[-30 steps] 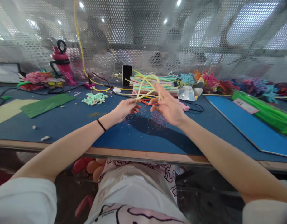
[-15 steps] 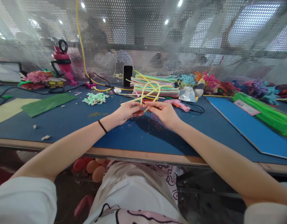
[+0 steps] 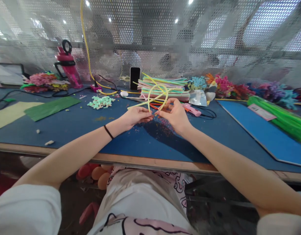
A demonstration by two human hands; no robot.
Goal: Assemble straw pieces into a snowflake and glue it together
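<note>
One yellow stem (image 3: 148, 101): between our hands, loop arching upward, tail pointing left.
Our left hand (image 3: 138, 116), right hand (image 3: 176, 117): both pinching it.
Pink glue gun (image 3: 193, 110): one, beyond our right hand, rightward.

A pale yellow pipe cleaner (image 3: 148, 99) stands bent into a rounded loop above the surface (image 3: 130, 143). The loop's left foot is pinched in the left hand (image 3: 138, 117); its right side drops to the right hand's (image 3: 176, 117) fingers, grip unclear. A fuzzy yellow length slants across the loop, one end sticking out leftward over the left hand.
</note>
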